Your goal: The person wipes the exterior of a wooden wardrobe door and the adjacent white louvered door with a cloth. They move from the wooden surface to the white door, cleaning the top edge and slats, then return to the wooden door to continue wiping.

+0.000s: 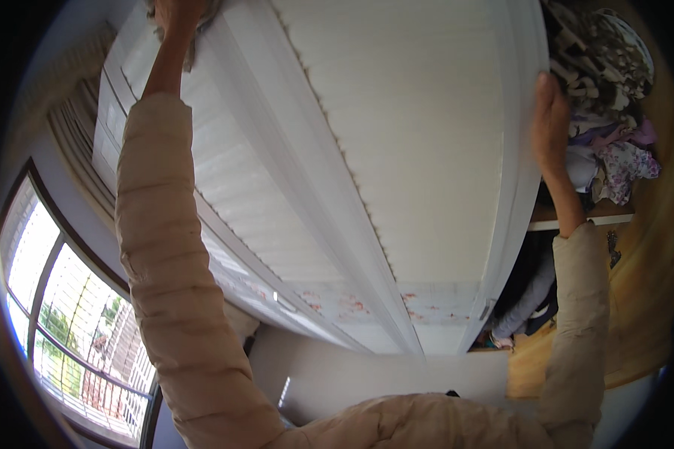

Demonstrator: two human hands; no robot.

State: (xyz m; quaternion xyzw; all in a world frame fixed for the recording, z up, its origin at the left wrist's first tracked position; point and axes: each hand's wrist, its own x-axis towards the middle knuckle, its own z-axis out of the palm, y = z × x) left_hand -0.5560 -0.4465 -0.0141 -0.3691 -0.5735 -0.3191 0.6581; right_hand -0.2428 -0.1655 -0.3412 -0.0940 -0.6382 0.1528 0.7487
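Before me stands a large white wardrobe door with cream panels and a band of red floral print lower down. My left hand is raised high at the top left edge of the picture, and a greyish cloth shows around and below it, against the white panels. The fingers there are partly cut off by the frame. My right hand holds the door's outer edge at the right, with its fingers partly hidden. A small handle sits low on the same door.
Right of the door, wardrobe shelves hold a pile of folded clothes, a floral garment and hanging clothes. A wooden door with a metal fitting stands beyond. At left are a barred window and a curtain.
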